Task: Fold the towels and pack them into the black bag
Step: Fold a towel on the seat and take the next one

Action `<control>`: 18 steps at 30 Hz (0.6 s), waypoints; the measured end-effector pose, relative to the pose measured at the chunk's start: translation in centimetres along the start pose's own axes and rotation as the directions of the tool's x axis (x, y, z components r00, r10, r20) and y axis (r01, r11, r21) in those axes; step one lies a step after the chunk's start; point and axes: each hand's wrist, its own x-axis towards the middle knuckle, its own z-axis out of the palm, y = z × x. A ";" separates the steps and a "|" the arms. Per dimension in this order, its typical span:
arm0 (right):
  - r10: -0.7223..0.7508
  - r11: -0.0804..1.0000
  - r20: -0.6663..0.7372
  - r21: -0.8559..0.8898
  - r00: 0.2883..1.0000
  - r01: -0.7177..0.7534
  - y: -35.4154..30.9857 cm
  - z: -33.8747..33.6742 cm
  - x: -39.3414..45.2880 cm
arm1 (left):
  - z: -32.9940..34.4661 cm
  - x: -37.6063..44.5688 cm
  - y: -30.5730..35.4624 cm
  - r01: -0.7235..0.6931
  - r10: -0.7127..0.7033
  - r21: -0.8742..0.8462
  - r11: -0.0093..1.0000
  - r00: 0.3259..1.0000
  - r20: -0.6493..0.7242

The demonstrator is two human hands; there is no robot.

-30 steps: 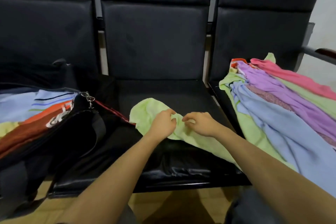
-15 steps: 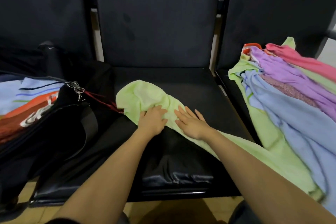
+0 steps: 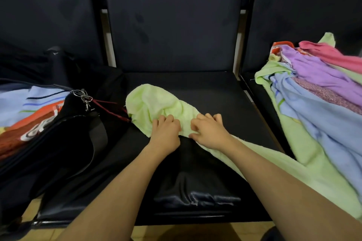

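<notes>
1. While both hands lie on it, the light green towel (image 3: 156,103) sits crumpled on the middle seat (image 3: 205,92) of a row of black chairs, its bunched end toward 11 o'clock from the hands and its long tail running off toward 4 o'clock, under the right forearm.
2. The left hand (image 3: 165,133) has its fingers curled down into the cloth, gripping a gather of the towel along its near edge.
3. The right hand (image 3: 209,133), just beside the left at its 3 o'clock, also has bent fingers dug into the towel, bunching the fabric under them; the two hands are close but not touching.
4. The black bag (image 3: 64,143) lies open on the seat at 9 o'clock from the hands, its near side slumped, a metal clip (image 3: 83,96) on its upper rim and a dark red strap (image 3: 111,107) trailing from it to the towel's bunched end.
5. Inside the bag, folded cloth (image 3: 29,111) shows in pale blue, orange and rust-brown layers.
6. On the seat at 2 o'clock, a loose towel pile (image 3: 317,103) is heaped: pink on top at the back, purple below it, then pale blue, with light green beneath and at the edge. The pale green at its base seems to merge with the tail of the towel being handled; I cannot tell where one ends.
</notes>
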 end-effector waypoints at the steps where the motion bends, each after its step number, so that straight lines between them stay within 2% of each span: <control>1: 0.017 0.999 -0.052 0.037 0.999 -0.015 -0.1 0.1 0.0 | 0.2 -0.1 0.0 -0.001 0.001 0.009 1.000 1.000 -0.008; 4: 0.156 0.967 -0.228 0.234 0.961 -0.101 -0.1 -0.4 0.1 | 0.2 -0.3 -0.1 -0.001 0.000 -0.014 1.000 0.997 -0.079; 7: 0.339 0.876 -0.319 0.451 0.885 -0.173 0.6 -1.6 -0.1 | -0.1 -0.5 -0.1 -0.009 0.008 -0.008 1.000 0.997 -0.080; 9: 0.435 0.816 -0.318 0.535 0.843 -0.220 1.2 -2.2 -0.4 | 0.1 -0.5 0.0 -0.037 0.040 0.053 0.998 0.997 -0.062; 12: 0.509 0.778 -0.284 0.555 0.813 -0.293 1.5 -2.4 -0.6 | 0.3 -0.3 0.4 -0.106 0.110 0.114 0.988 0.994 -0.024; 15: 0.554 0.722 -0.251 0.620 0.794 -0.308 1.4 -2.4 -0.6 | 0.5 -0.3 0.9 -0.174 0.178 0.146 0.974 0.984 -0.012; 18: 0.547 0.723 -0.243 0.620 0.801 -0.305 1.2 -2.5 -0.6 | 0.9 -0.2 1.1 -0.147 0.152 0.107 0.983 0.988 -0.040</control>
